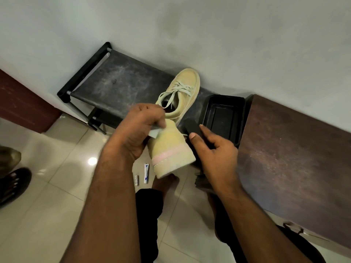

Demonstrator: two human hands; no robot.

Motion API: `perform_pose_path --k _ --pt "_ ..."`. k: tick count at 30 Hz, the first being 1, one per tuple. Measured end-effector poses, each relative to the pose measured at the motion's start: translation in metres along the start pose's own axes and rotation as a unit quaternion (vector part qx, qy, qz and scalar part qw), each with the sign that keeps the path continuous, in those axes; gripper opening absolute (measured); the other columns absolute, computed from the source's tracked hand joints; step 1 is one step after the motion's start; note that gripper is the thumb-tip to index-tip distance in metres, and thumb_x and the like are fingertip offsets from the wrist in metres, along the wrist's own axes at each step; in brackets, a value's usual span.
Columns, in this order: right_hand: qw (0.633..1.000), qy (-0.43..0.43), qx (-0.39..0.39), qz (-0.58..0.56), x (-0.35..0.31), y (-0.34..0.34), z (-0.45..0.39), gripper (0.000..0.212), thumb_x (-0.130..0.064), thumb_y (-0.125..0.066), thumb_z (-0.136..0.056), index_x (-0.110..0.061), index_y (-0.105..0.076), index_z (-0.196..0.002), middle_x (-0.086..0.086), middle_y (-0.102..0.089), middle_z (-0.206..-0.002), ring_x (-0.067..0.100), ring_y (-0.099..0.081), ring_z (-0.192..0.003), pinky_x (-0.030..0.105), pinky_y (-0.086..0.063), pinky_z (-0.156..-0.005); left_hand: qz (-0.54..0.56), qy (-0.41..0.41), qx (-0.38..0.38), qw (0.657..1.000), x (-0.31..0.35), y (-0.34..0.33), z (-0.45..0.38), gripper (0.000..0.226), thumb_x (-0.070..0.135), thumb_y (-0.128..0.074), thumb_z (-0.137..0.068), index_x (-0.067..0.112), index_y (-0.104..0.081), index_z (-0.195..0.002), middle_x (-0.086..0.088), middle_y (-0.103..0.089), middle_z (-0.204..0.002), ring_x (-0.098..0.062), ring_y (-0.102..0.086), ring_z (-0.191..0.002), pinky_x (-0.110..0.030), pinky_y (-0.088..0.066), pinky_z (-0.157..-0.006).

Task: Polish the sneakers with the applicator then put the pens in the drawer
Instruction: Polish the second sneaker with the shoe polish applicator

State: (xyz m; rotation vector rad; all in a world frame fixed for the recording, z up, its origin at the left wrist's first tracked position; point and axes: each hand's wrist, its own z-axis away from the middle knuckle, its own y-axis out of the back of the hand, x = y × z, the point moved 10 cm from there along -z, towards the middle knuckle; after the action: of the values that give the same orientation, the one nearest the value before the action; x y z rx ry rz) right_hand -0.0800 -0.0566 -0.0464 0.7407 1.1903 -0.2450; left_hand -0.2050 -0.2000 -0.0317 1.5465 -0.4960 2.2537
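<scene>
On the pale tiled floor (47, 186) at the far left lies a dark sandal (13, 184). A black low bench (114, 80) stands against the wall, and near its right end rests a yellow sneaker (182, 92), with an empty black tray (224, 116) at that end. The left hand (134, 130) grips a second sneaker (171, 150) by its collar, heel toward the camera, held over the floor. Below it on the tiles lie a small tube (146, 173) and a white stick (136, 180). The right hand (214, 150) pinches a black applicator (191, 126) just beside the held sneaker. At the right edge stands a brown cabinet (294, 158).
</scene>
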Motion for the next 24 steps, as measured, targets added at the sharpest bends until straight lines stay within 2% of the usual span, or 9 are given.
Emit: perform_pose_path --k 5,10,12,14,16,18,20,22,24 --pt "0.99 0.094 0.004 -0.108 -0.028 0.024 0.021 0.045 -0.031 -0.07 -0.084 -0.027 -0.058 -0.127 -0.016 -0.068 -0.114 0.001 -0.065 -0.105 0.024 -0.055 -0.086 0.041 0.011 0.033 0.999 -0.005 0.017 -0.004 0.017 0.007 -0.047 -0.047 0.019 -0.041 -0.036 0.002 -0.034 -0.048 -0.013 -0.032 -0.044 -0.017 -0.027 -0.043" --pt "0.994 0.101 -0.04 -0.012 -0.014 -0.006 0.025 0.043 -0.038 -0.067 -0.085 -0.05 -0.051 -0.123 -0.026 -0.066 -0.108 0.003 -0.068 -0.095 0.034 -0.058 -0.08 0.081 0.015 0.05 0.995 -0.005 0.027 0.0 0.019 0.009 -0.051 -0.041 0.018 -0.035 -0.038 0.003 -0.026 -0.046 -0.012 -0.026 -0.04 -0.016 -0.026 -0.042" --pt "0.995 0.083 -0.038 0.027 -0.005 -0.007 0.018 0.044 -0.033 -0.07 -0.086 -0.045 -0.052 -0.124 -0.024 -0.066 -0.109 -0.001 -0.066 -0.096 0.029 -0.058 -0.082 0.088 0.004 0.05 0.995 -0.001 0.031 0.001 0.02 0.009 -0.052 -0.039 0.018 -0.035 -0.037 0.003 -0.025 -0.044 -0.011 -0.026 -0.037 -0.014 -0.025 -0.04" --pt "0.995 0.089 -0.028 -0.017 -0.01 0.002 0.016 0.043 -0.03 -0.07 -0.086 -0.035 -0.055 -0.126 -0.016 -0.067 -0.116 -0.005 -0.063 -0.102 0.018 -0.054 -0.084 0.095 -0.003 0.035 0.995 0.002 0.028 0.0 0.021 0.015 -0.055 -0.034 0.019 -0.035 -0.037 0.004 -0.026 -0.044 -0.011 -0.025 -0.037 -0.015 -0.024 -0.039" --pt "0.99 0.124 -0.037 -0.056 -0.023 0.006 0.018 0.042 -0.031 -0.068 -0.085 -0.031 -0.056 -0.126 -0.018 -0.065 -0.116 -0.002 -0.063 -0.107 0.018 -0.052 -0.086 0.088 -0.014 0.011 0.996 0.006 0.022 0.001 0.02 0.015 -0.055 -0.036 0.02 -0.036 -0.037 0.005 -0.028 -0.043 -0.01 -0.024 -0.037 -0.014 -0.024 -0.039" --pt "0.991 0.097 -0.073 -0.057 -0.016 -0.001 0.015 0.042 -0.028 -0.067 -0.086 -0.031 -0.056 -0.127 -0.023 -0.065 -0.112 -0.002 -0.064 -0.104 0.015 -0.052 -0.082 0.084 -0.025 -0.003 0.996 0.008 0.017 0.003 0.019 0.011 -0.053 -0.04 0.019 -0.036 -0.038 0.005 -0.029 -0.043 -0.009 -0.025 -0.037 -0.014 -0.025 -0.039" --pt "0.994 0.034 -0.102 0.028 0.004 -0.01 0.009 0.043 -0.031 -0.067 -0.088 -0.031 -0.057 -0.129 -0.023 -0.066 -0.104 -0.003 -0.066 -0.093 0.015 -0.053 -0.077 0.074 -0.041 -0.008 0.996 0.012 0.017 0.005 0.019 0.01 -0.054 -0.041 0.017 -0.037 -0.039 0.005 -0.029 -0.044 -0.008 -0.025 -0.038 -0.015 -0.025 -0.039" --pt "0.982 0.006 -0.094 0.166 0.017 -0.006 0.006 0.045 -0.042 -0.066 -0.086 -0.036 -0.058 -0.129 -0.016 -0.071 -0.101 0.002 -0.067 -0.087 0.027 -0.057 -0.08 0.062 -0.054 -0.022 0.996 0.017 0.017 0.01 0.02 0.006 -0.053 -0.045 0.018 -0.039 -0.039 0.006 -0.031 -0.044 -0.007 -0.026 -0.039 -0.015 -0.026 -0.039" --pt "0.982 -0.005 -0.074 0.172 0.019 0.001 0.009 0.047 -0.047 -0.065 -0.083 -0.037 -0.058 -0.129 -0.011 -0.071 -0.109 0.005 -0.067 -0.092 0.033 -0.057 -0.084 0.059 -0.059 -0.053 0.995 0.023 0.014 0.018 0.024 0.002 -0.051 -0.051 0.021 -0.042 -0.038 0.007 -0.033 -0.043 -0.006 -0.028 -0.038 -0.014 -0.027 -0.04"
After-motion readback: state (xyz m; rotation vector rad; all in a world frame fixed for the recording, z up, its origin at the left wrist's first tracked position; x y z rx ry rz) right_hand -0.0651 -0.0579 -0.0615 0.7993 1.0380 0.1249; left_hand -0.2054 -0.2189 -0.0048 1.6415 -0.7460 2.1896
